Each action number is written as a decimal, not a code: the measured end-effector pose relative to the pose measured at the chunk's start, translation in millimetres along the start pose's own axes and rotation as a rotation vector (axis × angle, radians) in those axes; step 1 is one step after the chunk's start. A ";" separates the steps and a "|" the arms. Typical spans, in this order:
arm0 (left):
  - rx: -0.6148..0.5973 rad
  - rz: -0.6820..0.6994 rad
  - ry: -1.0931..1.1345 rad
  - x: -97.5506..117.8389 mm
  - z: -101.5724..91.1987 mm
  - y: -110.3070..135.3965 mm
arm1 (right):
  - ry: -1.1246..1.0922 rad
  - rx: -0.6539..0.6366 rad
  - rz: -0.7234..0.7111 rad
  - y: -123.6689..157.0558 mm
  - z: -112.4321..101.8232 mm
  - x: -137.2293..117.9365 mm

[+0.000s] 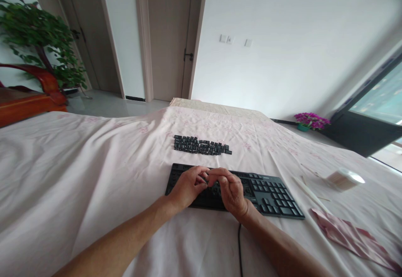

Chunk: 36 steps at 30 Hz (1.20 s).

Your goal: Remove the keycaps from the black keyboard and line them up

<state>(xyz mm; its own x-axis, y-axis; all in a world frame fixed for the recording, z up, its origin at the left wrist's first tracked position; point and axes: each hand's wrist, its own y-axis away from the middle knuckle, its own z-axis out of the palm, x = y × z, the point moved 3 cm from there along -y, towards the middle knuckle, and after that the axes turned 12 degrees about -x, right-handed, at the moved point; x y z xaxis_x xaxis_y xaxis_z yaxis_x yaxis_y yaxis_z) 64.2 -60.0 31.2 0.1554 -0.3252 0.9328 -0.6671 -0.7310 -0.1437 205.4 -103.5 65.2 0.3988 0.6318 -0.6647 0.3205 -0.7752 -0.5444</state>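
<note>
A black keyboard (266, 193) lies on the pale pink sheet, its right-hand keys in place and its left and middle part bare of many keycaps. Over that bare part, my left hand (190, 185) is closed with the fingertips pinched. My right hand (230, 188) meets it from the other side, fingers bent and also closed. Whatever the fingertips hold is too small and hidden to make out. Beyond the keyboard, loose black keycaps (201, 146) lie grouped in rough rows.
To the right are a clear round tub of thin sticks (344, 179), a white strip (312, 194) and a crumpled pink cloth (354, 237). A black cable (240, 247) runs from the keyboard towards me. A wooden armchair (44, 86) stands at the left.
</note>
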 end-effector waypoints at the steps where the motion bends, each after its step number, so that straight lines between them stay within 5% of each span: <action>1: -0.012 -0.006 0.006 -0.2 0.3 -0.1 | -0.036 0.024 0.021 0.0 0.5 0.4; 8: -0.041 -0.019 -0.124 5.2 -1.5 -0.8 | -0.195 0.132 0.075 -3.3 2.4 -6.4; 14: -0.006 -0.045 -0.210 5.7 -2.7 0.9 | -0.138 0.023 -0.016 -5.4 5.0 -14.2; 20: 0.002 -0.031 -0.012 0.8 -1.7 0.8 | 0.031 -0.014 -0.152 -4.2 -0.1 -13.2; 28: 0.198 0.002 0.208 -9.2 -8.9 -0.8 | 0.456 -0.140 0.248 -14.8 -1.8 4.6; 36: 0.220 -0.012 0.203 -5.9 -9.8 0.4 | 0.334 -0.218 0.442 -21.6 -0.3 18.5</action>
<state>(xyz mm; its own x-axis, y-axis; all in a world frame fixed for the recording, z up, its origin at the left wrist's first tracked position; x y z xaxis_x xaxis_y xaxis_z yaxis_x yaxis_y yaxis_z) 55.8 -52.5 28.9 -0.0008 -0.2052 0.9787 -0.4889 -0.8537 -0.1794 206.1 -75.1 64.8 0.7719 0.2412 -0.5883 0.2175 -0.9696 -0.1122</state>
